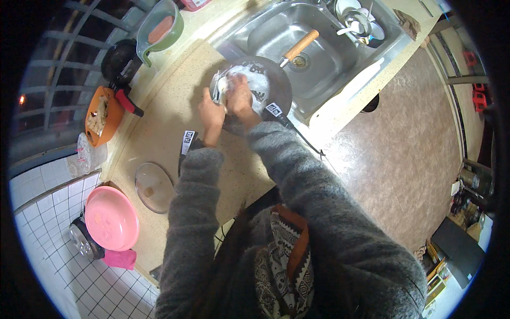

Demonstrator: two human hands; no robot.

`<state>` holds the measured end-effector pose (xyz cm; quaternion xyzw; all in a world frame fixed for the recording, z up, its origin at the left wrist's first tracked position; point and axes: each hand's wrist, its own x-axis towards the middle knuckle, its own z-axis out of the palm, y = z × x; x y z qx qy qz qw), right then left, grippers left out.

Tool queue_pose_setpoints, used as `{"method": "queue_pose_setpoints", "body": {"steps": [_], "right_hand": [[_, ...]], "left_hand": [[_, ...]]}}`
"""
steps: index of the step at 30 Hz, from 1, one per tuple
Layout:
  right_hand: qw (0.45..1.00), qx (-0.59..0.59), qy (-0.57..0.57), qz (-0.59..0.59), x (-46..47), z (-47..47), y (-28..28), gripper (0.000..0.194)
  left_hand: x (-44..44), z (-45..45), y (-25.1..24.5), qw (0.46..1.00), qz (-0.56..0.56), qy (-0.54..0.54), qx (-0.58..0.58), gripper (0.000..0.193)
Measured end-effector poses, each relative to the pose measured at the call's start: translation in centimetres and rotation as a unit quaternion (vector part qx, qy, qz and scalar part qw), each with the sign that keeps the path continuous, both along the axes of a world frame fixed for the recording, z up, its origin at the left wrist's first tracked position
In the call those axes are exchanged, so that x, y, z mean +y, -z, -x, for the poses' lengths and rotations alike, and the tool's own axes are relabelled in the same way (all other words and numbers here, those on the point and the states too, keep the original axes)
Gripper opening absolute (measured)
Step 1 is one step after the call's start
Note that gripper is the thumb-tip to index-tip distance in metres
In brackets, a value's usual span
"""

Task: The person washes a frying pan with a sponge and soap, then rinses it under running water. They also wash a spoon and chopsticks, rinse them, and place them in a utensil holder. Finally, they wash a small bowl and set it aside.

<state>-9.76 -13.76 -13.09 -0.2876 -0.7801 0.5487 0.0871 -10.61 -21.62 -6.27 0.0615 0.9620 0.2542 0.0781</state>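
Note:
A dark frying pan [281, 85] with a wooden handle [301, 44] lies on the counter beside the sink, its handle reaching over the basin. White suds cover much of its inside. My left hand [212, 111] grips the pan's near left rim, where a pale cloth or sponge also shows. Inside the pan, my right hand [240, 95] presses on the suds with bent fingers; whether it holds part of the pale thing is hidden. A glass lid [154, 187] rests on the counter to the left of my left forearm.
The steel sink [338, 60] is at upper right, with dishes and a ladle [356, 27] in its side basin. Along the window stand a green strainer [175, 30], a black pan [119, 60] and an orange basket [112, 123]. A pink basin [111, 219] sits at lower left.

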Motion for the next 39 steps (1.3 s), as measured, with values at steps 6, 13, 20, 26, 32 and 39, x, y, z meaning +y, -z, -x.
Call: {"method": "queue_pose_setpoints", "body": {"steps": [6,13,20,26,32,39], "right_hand": [[0.993,-0.001,-0.087,-0.082,0.6,-1.3,-3.0,0.048],[0.991,0.078,-0.058,-0.087,0.4,-1.0,-2.3,0.058],[0.989,0.111,0.034,-0.09,0.3,-0.9,-1.8,0.061],[0.992,0.059,-0.102,-0.041,0.5,-0.9,-2.1,0.061],[0.993,0.105,0.018,-0.059,0.5,-0.7,-1.6,0.066],[0.991,0.062,-0.069,-0.096,0.6,-0.9,-1.1,0.071]], "left_hand": [[-0.2,-0.1,0.7,0.998,0.005,0.008,0.062,0.053],[-0.1,-0.2,0.5,1.0,-0.003,-0.003,0.015,0.054],[0.2,-0.5,0.0,0.999,-0.006,-0.007,0.036,0.054],[0.3,-0.4,-0.3,1.0,-0.009,-0.018,0.016,0.054],[0.3,-0.2,0.3,1.0,0.002,-0.014,0.01,0.054],[0.2,0.1,0.6,0.999,-0.027,0.014,0.043,0.055]]}}
